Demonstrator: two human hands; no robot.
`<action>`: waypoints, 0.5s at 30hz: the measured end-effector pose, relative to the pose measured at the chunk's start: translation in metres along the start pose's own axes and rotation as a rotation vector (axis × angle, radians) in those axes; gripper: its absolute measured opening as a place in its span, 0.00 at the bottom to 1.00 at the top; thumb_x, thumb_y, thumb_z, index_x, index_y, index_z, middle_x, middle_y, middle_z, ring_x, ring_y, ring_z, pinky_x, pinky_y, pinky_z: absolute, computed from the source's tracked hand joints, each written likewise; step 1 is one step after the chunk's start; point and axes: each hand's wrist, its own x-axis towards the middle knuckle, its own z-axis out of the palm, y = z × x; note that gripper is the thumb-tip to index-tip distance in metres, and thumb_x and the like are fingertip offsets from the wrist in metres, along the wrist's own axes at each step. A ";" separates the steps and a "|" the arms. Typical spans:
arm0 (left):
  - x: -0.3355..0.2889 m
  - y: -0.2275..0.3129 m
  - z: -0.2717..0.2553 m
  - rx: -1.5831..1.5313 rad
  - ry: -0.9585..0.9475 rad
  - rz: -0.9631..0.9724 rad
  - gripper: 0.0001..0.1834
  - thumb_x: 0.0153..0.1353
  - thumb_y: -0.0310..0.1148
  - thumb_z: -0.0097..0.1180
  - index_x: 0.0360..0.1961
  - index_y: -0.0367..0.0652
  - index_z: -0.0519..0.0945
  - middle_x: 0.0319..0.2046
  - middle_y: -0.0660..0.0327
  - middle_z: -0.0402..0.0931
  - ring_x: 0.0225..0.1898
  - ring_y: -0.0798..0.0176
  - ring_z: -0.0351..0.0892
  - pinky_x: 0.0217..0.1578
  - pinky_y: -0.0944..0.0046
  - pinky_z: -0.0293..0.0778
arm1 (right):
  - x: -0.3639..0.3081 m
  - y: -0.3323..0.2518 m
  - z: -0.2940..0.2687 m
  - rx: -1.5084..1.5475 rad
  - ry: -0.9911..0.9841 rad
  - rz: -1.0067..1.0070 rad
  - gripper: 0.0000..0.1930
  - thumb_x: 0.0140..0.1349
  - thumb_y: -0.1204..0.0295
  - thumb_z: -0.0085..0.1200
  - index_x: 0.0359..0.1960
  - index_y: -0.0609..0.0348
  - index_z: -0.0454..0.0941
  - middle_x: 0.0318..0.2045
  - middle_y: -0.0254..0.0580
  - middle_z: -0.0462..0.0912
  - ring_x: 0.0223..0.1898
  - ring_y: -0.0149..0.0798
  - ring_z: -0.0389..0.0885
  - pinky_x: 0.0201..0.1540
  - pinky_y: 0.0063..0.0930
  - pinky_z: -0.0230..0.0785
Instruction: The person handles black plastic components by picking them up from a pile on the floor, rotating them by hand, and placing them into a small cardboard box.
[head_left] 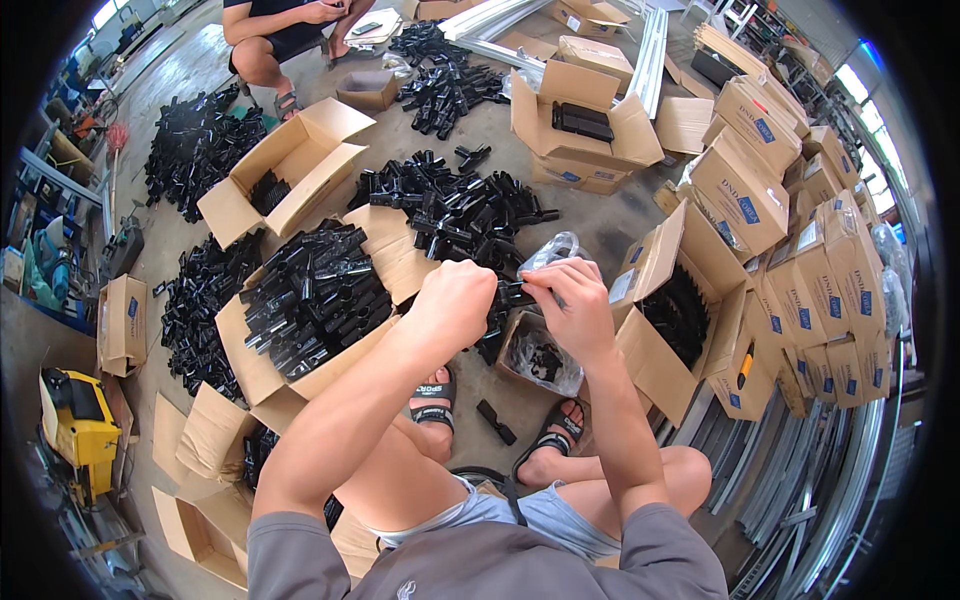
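Observation:
My left hand (458,295) is closed in a fist above the heap of black parts. A short black tubular part (512,294) shows beside it, toward my right hand; the fist hides the rest. My right hand (575,300) has its thumb and fingertips pinched together at that part's end. What they pinch is too small to make out. Below my hands, a small carton (518,385) holds a clear plastic liner and small black pieces. Beyond the right hand lies a clear plastic bag (552,250). Loose black tubular parts (470,215) are heaped ahead.
To the left, an open carton (235,345) is packed with black parts. At the right, another open carton (640,355) holds black pieces in rows. One black part (495,422) lies between my feet. Stacked cartons (830,280) stand far right. Another person (265,50) crouches at the far left.

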 end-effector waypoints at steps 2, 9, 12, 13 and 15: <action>-0.002 0.000 -0.001 -0.002 0.007 0.002 0.12 0.42 0.26 0.71 0.30 0.33 0.84 0.30 0.44 0.84 0.39 0.41 0.86 0.43 0.47 0.82 | 0.001 -0.002 0.000 -0.012 -0.029 -0.012 0.06 0.59 0.71 0.69 0.37 0.54 0.89 0.35 0.34 0.88 0.42 0.40 0.84 0.50 0.35 0.71; -0.006 -0.003 -0.005 -0.011 0.023 0.024 0.13 0.44 0.27 0.73 0.31 0.33 0.84 0.32 0.45 0.85 0.39 0.41 0.86 0.43 0.47 0.81 | 0.004 -0.010 -0.003 -0.013 -0.111 -0.005 0.06 0.61 0.71 0.67 0.39 0.54 0.89 0.39 0.34 0.88 0.44 0.41 0.84 0.53 0.36 0.70; -0.006 0.000 -0.009 -0.003 0.005 0.001 0.13 0.45 0.28 0.74 0.31 0.33 0.84 0.32 0.45 0.85 0.41 0.41 0.86 0.44 0.47 0.81 | 0.002 -0.009 -0.001 0.011 -0.085 0.013 0.06 0.61 0.72 0.66 0.40 0.55 0.88 0.39 0.36 0.88 0.45 0.42 0.84 0.53 0.37 0.70; -0.005 0.002 -0.010 -0.003 0.002 0.003 0.13 0.45 0.28 0.74 0.31 0.33 0.84 0.32 0.45 0.85 0.41 0.41 0.86 0.44 0.47 0.81 | 0.002 -0.010 -0.001 0.010 -0.084 0.017 0.06 0.61 0.72 0.66 0.40 0.55 0.88 0.39 0.36 0.88 0.45 0.42 0.84 0.53 0.37 0.70; -0.005 0.005 -0.013 -0.010 -0.026 -0.017 0.14 0.45 0.28 0.74 0.31 0.33 0.84 0.32 0.45 0.85 0.41 0.41 0.86 0.44 0.46 0.81 | 0.003 -0.012 -0.001 0.035 -0.092 0.033 0.05 0.61 0.72 0.66 0.38 0.56 0.86 0.39 0.37 0.87 0.46 0.43 0.84 0.53 0.38 0.71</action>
